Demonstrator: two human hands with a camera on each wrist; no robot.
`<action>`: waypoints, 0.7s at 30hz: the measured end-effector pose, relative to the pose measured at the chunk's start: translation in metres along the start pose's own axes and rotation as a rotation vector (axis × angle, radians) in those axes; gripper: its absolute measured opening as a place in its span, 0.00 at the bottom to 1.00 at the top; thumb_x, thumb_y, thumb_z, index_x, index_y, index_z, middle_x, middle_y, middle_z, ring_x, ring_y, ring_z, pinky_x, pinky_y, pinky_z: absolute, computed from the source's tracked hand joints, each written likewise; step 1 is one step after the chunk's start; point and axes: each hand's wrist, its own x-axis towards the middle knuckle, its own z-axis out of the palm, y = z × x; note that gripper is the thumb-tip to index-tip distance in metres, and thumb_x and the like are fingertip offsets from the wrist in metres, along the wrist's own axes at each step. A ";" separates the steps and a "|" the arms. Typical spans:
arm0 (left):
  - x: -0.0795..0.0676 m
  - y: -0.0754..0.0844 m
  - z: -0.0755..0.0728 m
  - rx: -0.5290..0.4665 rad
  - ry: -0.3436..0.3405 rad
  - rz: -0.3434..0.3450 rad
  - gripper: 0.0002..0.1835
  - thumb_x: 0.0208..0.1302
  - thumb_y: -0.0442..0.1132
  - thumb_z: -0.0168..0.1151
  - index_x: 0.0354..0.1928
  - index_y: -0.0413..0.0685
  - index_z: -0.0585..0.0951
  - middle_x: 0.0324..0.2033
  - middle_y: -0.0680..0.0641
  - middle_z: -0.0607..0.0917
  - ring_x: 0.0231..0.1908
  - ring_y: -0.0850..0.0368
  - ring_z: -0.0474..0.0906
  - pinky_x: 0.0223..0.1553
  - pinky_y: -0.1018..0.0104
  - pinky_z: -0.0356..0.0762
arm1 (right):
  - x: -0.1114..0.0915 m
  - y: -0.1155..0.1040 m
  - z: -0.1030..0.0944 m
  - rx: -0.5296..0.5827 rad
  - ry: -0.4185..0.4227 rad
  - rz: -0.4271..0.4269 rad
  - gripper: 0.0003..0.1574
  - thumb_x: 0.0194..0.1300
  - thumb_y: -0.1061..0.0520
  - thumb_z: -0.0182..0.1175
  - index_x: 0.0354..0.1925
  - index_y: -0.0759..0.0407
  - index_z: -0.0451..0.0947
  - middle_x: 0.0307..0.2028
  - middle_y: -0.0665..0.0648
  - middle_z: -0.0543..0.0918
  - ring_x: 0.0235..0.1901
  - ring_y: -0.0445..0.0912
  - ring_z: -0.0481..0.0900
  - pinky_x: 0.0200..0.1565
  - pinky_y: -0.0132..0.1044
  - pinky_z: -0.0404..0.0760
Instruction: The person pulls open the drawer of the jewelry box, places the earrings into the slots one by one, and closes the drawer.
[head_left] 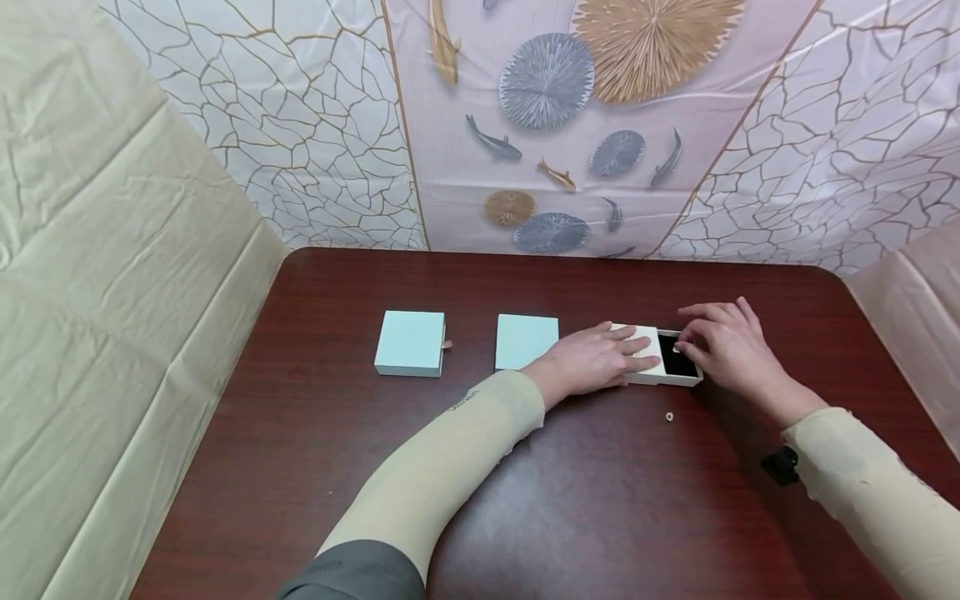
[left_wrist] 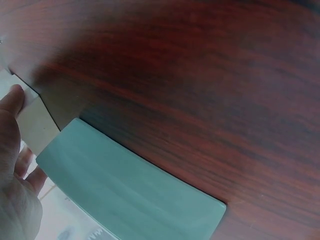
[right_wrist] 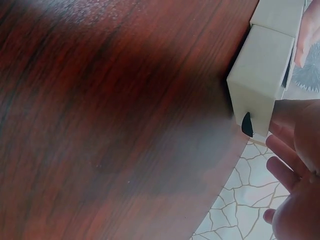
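Observation:
A white drawer-style box [head_left: 647, 353] lies on the table at the right, its inner tray [head_left: 680, 381] slid partway out to the right. Black lining [head_left: 678, 364] shows inside the tray. My left hand [head_left: 592, 358] holds the sleeve, fingers spread across its top and thumb along its near side. Over the tray, my right hand [head_left: 723, 346] brings thumb and index finger together at a small pale trinket [head_left: 677, 349], mostly hidden by the fingertips. A small gold-coloured trinket with a dark centre [head_left: 670, 417] sits on the table in front of the box.
Two light-blue boxes stand to the left: one [head_left: 409, 342] with a ribbon tab on its right side, another [head_left: 527, 340] partly behind my left forearm. The dark red-brown table [head_left: 570, 508] ends at a patterned cloth backdrop [head_left: 547, 150].

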 end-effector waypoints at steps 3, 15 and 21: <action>0.000 0.000 0.000 -0.001 -0.003 0.000 0.31 0.85 0.55 0.51 0.85 0.73 0.60 0.83 0.54 0.62 0.83 0.54 0.54 0.81 0.56 0.58 | 0.000 0.000 0.000 -0.003 0.000 -0.003 0.06 0.59 0.67 0.75 0.30 0.61 0.86 0.56 0.70 0.84 0.58 0.68 0.74 0.74 0.78 0.48; -0.001 -0.001 -0.001 0.006 -0.007 0.003 0.31 0.86 0.55 0.50 0.85 0.73 0.60 0.83 0.54 0.61 0.83 0.54 0.54 0.80 0.55 0.58 | -0.003 -0.002 -0.012 0.008 0.042 -0.018 0.07 0.58 0.66 0.76 0.33 0.61 0.87 0.56 0.70 0.84 0.59 0.70 0.73 0.75 0.77 0.47; -0.001 -0.001 -0.001 0.002 -0.003 0.000 0.31 0.85 0.55 0.51 0.85 0.73 0.60 0.83 0.54 0.62 0.83 0.54 0.55 0.81 0.55 0.57 | -0.010 -0.005 -0.018 0.015 0.056 -0.029 0.08 0.56 0.67 0.77 0.33 0.59 0.86 0.56 0.69 0.84 0.58 0.69 0.74 0.75 0.77 0.46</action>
